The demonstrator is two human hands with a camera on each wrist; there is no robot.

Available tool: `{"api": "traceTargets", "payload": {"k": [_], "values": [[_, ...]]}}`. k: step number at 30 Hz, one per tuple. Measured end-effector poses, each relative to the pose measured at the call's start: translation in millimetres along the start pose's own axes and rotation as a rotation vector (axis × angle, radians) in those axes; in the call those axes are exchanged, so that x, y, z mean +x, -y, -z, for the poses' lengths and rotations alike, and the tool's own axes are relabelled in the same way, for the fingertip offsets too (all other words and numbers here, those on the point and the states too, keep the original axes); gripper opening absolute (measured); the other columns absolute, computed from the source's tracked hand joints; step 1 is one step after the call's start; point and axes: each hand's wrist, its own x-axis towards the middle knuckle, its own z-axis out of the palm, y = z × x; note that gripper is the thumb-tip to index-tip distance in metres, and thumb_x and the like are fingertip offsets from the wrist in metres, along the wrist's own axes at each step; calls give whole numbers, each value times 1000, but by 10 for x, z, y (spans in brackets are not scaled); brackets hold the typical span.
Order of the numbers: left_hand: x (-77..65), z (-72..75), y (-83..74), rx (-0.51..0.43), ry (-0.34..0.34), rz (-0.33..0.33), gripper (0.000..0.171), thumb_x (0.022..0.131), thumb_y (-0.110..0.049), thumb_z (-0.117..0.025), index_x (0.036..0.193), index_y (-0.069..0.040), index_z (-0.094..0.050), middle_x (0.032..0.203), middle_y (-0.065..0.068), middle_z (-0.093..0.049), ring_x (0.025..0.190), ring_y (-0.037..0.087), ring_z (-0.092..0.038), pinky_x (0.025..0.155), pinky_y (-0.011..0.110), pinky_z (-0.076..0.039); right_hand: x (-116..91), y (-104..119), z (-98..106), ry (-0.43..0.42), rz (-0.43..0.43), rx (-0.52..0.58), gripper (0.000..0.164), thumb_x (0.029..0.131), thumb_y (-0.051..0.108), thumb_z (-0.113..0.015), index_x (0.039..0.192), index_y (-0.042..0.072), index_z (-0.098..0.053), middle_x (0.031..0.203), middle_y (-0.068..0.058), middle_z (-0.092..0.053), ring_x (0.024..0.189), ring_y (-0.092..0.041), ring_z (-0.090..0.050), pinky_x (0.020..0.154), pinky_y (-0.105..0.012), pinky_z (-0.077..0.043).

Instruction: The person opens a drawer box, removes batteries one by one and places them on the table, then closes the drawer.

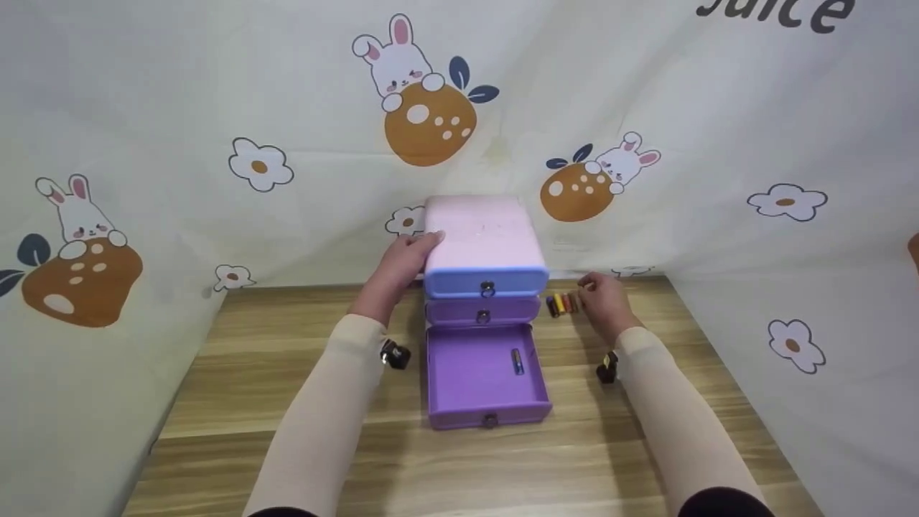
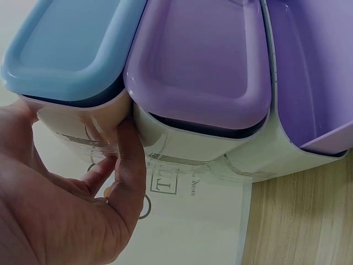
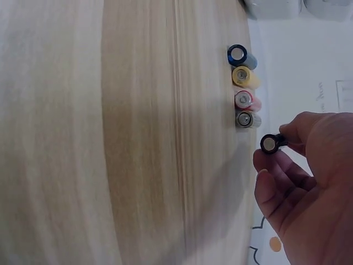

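A small drawer cabinet [image 1: 482, 233] with a pink top stands at the back of the table. My left hand [image 1: 404, 260] grips its upper left side, thumb over the top edge. In the left wrist view, the fingers [image 2: 131, 160] press the side wall below the blue drawer front [image 2: 69, 47]. The purple bottom drawer [image 1: 459, 380] is pulled out, with one battery [image 1: 518, 362] lying inside. Right of the cabinet, my right hand [image 1: 605, 305] pinches a dark battery [image 3: 269, 144] between thumb and fingers. Beside it, several batteries [image 3: 245, 99] lie in a row.
The blue top drawer and the purple middle drawer [image 1: 482, 313] are closed. Behind the cabinet hangs a pale cloth [image 1: 316, 215] printed with rabbits and flowers. The wooden table [image 1: 287, 388] extends left, right and in front of the cabinet.
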Motion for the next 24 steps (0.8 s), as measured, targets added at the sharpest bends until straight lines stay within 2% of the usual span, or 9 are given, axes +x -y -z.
{"api": "traceTargets", "payload": {"k": [18,24], "values": [[2,-12,-15,0,3,-8,84,103,-60,-67,154,5,-49,145,21,-59,131,31,-58,116,46,-47,45,-32,-31,-37,26,-162,26,105,12,-65,126,-3,-68,112,-18,-70,96,-28,-65,81,-40,-54],[-6,1,-6,-36,18,-3,84,103,-60,-67,154,4,-47,140,20,-61,125,30,-62,110,45,-52,40,-39,-47,-79,60,-240,25,104,14,-65,120,-4,-72,112,-19,-74,94,-30,-67,84,-45,-56]]}}
